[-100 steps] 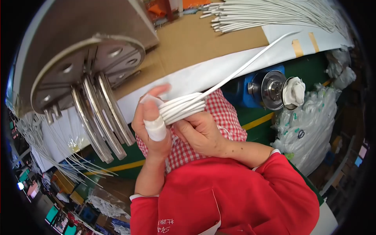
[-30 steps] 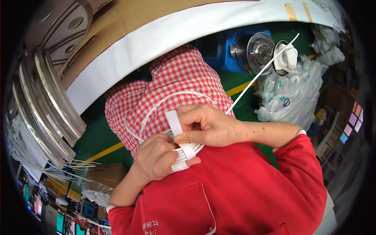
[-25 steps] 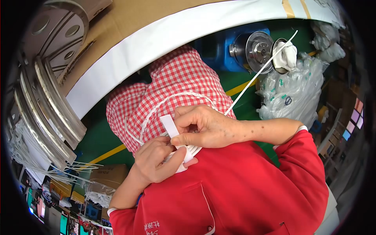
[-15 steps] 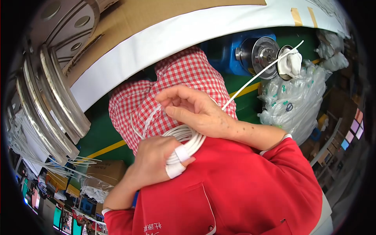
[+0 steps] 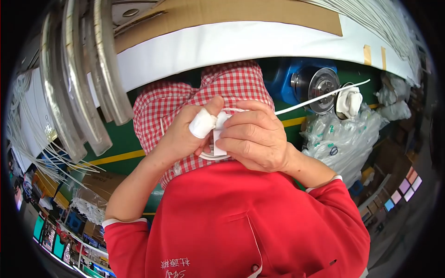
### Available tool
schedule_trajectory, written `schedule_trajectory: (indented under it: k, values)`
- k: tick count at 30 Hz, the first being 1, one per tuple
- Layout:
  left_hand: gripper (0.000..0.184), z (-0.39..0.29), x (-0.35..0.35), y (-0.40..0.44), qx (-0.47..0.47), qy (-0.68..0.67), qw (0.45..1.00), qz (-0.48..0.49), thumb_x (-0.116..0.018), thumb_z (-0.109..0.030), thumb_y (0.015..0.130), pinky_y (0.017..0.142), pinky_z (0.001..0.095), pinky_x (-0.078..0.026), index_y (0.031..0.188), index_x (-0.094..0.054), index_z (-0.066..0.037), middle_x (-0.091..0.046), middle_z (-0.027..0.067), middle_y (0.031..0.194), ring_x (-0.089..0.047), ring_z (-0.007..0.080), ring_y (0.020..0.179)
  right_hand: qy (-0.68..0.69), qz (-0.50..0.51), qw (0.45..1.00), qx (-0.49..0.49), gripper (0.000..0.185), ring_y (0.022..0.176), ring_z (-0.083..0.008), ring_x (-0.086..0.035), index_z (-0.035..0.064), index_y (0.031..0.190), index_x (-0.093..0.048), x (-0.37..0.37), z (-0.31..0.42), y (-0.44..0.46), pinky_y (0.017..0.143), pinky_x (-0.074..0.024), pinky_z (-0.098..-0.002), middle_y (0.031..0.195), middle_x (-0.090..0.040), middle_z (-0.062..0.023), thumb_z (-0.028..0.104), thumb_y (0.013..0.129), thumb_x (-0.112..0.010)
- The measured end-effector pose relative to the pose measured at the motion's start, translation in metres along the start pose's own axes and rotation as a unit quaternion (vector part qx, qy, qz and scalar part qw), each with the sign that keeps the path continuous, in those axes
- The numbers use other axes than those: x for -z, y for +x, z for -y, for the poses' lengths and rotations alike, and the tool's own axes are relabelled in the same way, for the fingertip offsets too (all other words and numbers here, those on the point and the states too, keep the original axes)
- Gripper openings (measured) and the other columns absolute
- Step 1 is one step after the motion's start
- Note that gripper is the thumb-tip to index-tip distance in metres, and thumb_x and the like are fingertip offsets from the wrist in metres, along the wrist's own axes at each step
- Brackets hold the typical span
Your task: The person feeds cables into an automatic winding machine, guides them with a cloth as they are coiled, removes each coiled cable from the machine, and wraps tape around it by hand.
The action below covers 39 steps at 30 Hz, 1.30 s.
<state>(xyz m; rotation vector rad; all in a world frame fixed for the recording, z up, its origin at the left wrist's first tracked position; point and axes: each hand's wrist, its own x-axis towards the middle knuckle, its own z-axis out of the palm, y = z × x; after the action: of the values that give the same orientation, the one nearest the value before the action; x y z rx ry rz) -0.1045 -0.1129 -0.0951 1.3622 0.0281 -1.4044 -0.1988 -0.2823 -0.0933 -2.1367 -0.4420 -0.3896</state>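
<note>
A coil of white cable [image 5: 214,156] lies between my two hands over my lap, mostly hidden by the fingers. My left hand [image 5: 181,133], a white wrap [image 5: 202,124] round one digit, is closed on the left side of the coil. From the right, the bent fingers of my right hand [image 5: 256,138] press on a small flat white piece [image 5: 219,140] at the coil. Whether that piece is a tape or a tag I cannot tell. A cable end [image 5: 320,97] sticks out to the right past my right hand.
A white-covered table [image 5: 194,51] with cardboard [image 5: 232,15] runs ahead. Wrapped metal tubes [image 5: 76,83] and loose white cables [image 5: 39,132] hang at left. At right stand a blue stool [image 5: 283,85], a metal spool [image 5: 322,88] and clear plastic bags [image 5: 340,143].
My right hand has come from an open pose above the coil to grip at it beside my left hand. Both hands and the coil sit further forward, and the view has shifted.
</note>
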Motion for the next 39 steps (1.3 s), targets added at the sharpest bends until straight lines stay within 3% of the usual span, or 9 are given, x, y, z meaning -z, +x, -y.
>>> schedule_trajectory:
  k: [3, 6, 10, 11, 15, 19, 28, 34, 39]
  values:
    - [0.066, -0.001, 0.003, 0.004, 0.029, -0.018, 0.999, -0.017, -0.044, -0.063, 0.094, 0.038, 0.0229, -0.034, 0.058, -0.054, -0.008, -0.047, -0.0005, 0.045, -0.045, 0.0074, 0.038, -0.016, -0.009, 1.0, 0.02, 0.025, 0.087, -0.0224, -0.063, 0.0073, 0.086, -0.067, -0.008, -0.001, 0.009, 0.093, -0.0483, -0.044, 0.086, -0.064, -0.004, 0.005, 0.062, -0.073]
    - [0.064, 0.022, 0.015, 0.018, 0.047, -0.105, 0.993, 0.0, -0.045, -0.063, 0.094, 0.037, 0.023, -0.032, 0.06, -0.055, -0.009, -0.045, -0.0018, 0.045, -0.042, 0.0066, 0.038, -0.061, 0.072, 0.995, 0.019, 0.024, 0.086, -0.0206, -0.064, 0.0064, 0.085, -0.066, -0.013, -0.004, -0.002, 0.094, -0.0488, -0.044, 0.086, -0.064, -0.0039, 0.005, 0.061, -0.072]
    - [0.062, 0.013, -0.002, 0.019, 0.031, -0.051, 0.998, -0.029, -0.042, -0.062, 0.095, 0.037, 0.0237, -0.03, 0.056, -0.046, -0.015, -0.035, -0.005, 0.042, -0.033, 0.0064, 0.034, -0.01, 0.087, 0.996, 0.022, 0.025, 0.081, -0.02, -0.063, 0.0051, 0.086, -0.064, -0.008, -0.007, -0.007, 0.095, -0.049, -0.0462, 0.084, -0.061, -0.0051, 0.002, 0.062, -0.069]
    - [0.064, 0.005, -0.007, 0.016, 0.024, -0.037, 0.998, -0.049, -0.042, -0.062, 0.095, 0.037, 0.0236, -0.03, 0.055, -0.049, -0.012, -0.039, -0.0033, 0.042, -0.036, 0.007, 0.035, 0.021, 0.035, 0.999, 0.023, 0.018, 0.071, -0.0224, -0.056, 0.0038, 0.08, -0.061, -0.012, -0.007, -0.005, 0.088, -0.051, -0.0428, 0.08, -0.054, -0.0075, 0.003, 0.064, -0.068]
    - [0.066, 0.003, -0.002, 0.006, -0.042, 0.046, 0.998, -0.007, -0.043, -0.056, 0.097, 0.046, 0.0267, -0.04, 0.077, -0.065, 0.002, -0.058, 0.0059, 0.058, -0.051, 0.0111, 0.048, 0.083, -0.069, 0.991, -0.076, 0.02, 0.073, -0.0241, -0.056, 0.0009, 0.084, -0.061, -0.008, -0.006, 0.005, 0.065, -0.0471, -0.036, 0.082, -0.056, -0.0104, -0.005, 0.069, -0.072]
    - [0.063, -0.008, -0.015, -0.013, -0.142, 0.144, 0.979, -0.031, -0.037, -0.051, 0.101, 0.059, 0.0346, -0.044, 0.082, -0.062, 0.005, -0.059, 0.0116, 0.064, -0.055, 0.0179, 0.061, 0.195, -0.084, 0.956, -0.204, 0.013, 0.074, -0.021, -0.056, -0.0005, 0.087, -0.062, -0.002, -0.002, 0.006, 0.063, -0.0453, -0.0297, 0.083, -0.057, -0.0111, -0.003, 0.077, -0.069]
    - [0.062, -0.009, -0.019, -0.015, -0.162, 0.167, 0.973, 0.007, -0.036, -0.049, 0.102, 0.059, 0.0353, -0.044, 0.081, -0.061, 0.003, -0.06, 0.0138, 0.067, -0.057, 0.0224, 0.061, 0.272, -0.04, 0.924, -0.267, 0.01, 0.074, -0.0171, -0.057, -0.001, 0.085, -0.062, 0.015, 0.004, -0.001, 0.062, -0.0456, -0.027, 0.083, -0.058, -0.0098, -0.001, 0.078, -0.07]
    - [0.06, -0.008, -0.02, -0.016, -0.165, 0.192, 0.967, 0.009, -0.036, -0.048, 0.102, 0.057, 0.0362, -0.045, 0.081, -0.062, 0.002, -0.061, 0.0155, 0.066, -0.06, 0.0274, 0.06, 0.208, -0.062, 0.952, -0.216, 0.01, 0.07, -0.0144, -0.056, -0.0007, 0.084, -0.062, 0.014, 0.005, -0.004, 0.061, -0.0444, -0.0257, 0.083, -0.057, -0.0087, -0.002, 0.079, -0.07]
    - [0.052, -0.008, -0.024, -0.019, -0.17, 0.228, 0.959, 0.015, -0.049, -0.047, 0.097, 0.053, 0.0378, -0.045, 0.078, -0.061, 0.0, -0.061, 0.0143, 0.064, -0.061, 0.0308, 0.057, 0.358, 0.011, 0.854, -0.377, 0.011, 0.073, -0.0079, -0.055, 0.0015, 0.081, -0.059, 0.029, 0.011, 0.001, 0.061, -0.0444, -0.0219, 0.082, -0.058, -0.0053, -0.002, 0.08, -0.07]
